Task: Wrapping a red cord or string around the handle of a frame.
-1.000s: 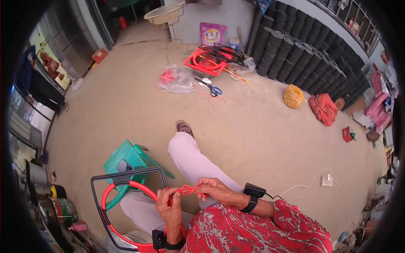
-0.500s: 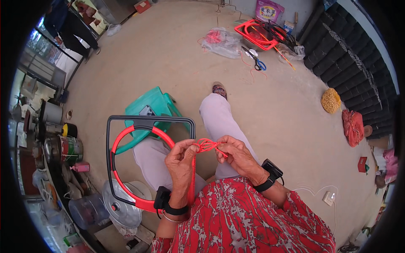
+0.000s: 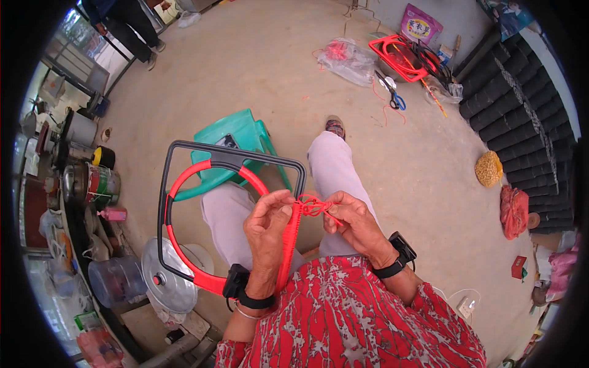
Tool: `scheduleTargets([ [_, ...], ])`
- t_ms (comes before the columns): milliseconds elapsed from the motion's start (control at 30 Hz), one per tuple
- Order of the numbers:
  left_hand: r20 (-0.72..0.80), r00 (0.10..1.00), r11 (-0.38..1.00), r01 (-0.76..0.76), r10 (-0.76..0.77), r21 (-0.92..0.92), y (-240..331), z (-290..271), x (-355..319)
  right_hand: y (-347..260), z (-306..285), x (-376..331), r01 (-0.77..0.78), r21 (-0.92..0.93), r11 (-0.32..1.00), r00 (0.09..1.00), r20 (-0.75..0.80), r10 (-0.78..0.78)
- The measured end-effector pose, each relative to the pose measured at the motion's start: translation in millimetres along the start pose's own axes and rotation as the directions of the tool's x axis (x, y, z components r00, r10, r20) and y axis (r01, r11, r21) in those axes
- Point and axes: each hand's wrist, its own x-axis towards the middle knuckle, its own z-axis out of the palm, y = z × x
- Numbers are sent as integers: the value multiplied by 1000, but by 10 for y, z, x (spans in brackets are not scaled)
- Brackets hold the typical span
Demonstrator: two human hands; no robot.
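Observation:
A black frame (image 3: 172,153), rounded at the corners and with a red-and-black ring (image 3: 179,184) inside it, leans over my left knee. Red cord is wound along its right side (image 3: 289,251). My left hand (image 3: 265,230) is closed at that wound side, near its upper end, with thumb and fingers curled against it. From there a looped bundle of red cord (image 3: 314,205) stretches across to my right hand (image 3: 354,224). My right thumb and fingers pinch the bundle's other end, and a short tail hangs below them.
Ahead of my left knee stands a green plastic stool (image 3: 230,129) with a phone-like object on it. Scissors (image 3: 392,93), a plastic bag (image 3: 350,61) and red frames (image 3: 392,52) lie farther off. Pots and a metal lid (image 3: 169,276) line the left. Another person (image 3: 132,27) stands far left.
My left hand has come off the cord bundle and onto the frame's wound side. The frame has tilted and shifted right, and the cord loops look looser. My view has turned slightly.

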Motion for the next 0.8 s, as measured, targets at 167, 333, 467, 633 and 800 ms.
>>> scheduleTargets([
  [167,175,977,971,-150,118,184,67,16,79,-218,102,-61,85,-476,875,996,7,-93],
  [333,292,954,831,-216,68,513,50,-1,98,-282,105,-41,115,-506,855,993,59,-99],
  [467,241,970,929,-81,-9,361,-8,-15,109,-281,147,-27,166,-482,860,986,50,-162],
  [633,273,876,704,-482,397,521,285,232,73,-328,197,12,299,-692,657,950,148,-276],
  [800,336,903,754,-413,268,510,131,161,72,-317,268,3,365,-695,619,927,210,-311],
])
